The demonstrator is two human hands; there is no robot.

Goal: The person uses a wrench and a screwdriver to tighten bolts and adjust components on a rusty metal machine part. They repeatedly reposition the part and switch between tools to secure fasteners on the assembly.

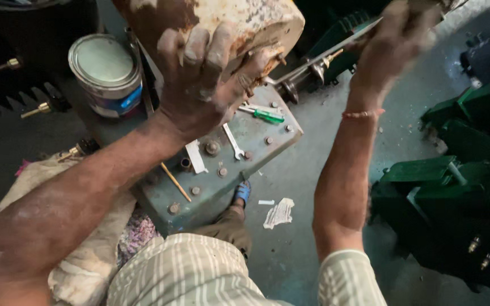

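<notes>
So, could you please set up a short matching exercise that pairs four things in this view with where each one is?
Things:
1. paint can
2. green-handled tool
3. spanner
4. torn paper

Places:
A. on the floor beside the foot
B. upright at the plate's far left end
C. flat near the middle of the grey plate
D. just beneath the left hand

Pairs: 1-B, 2-D, 3-C, 4-A

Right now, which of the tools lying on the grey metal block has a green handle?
The screwdriver near the block's far edge, by the left hand. The spanner beside it is bare metal; the stick is wooden.
</notes>
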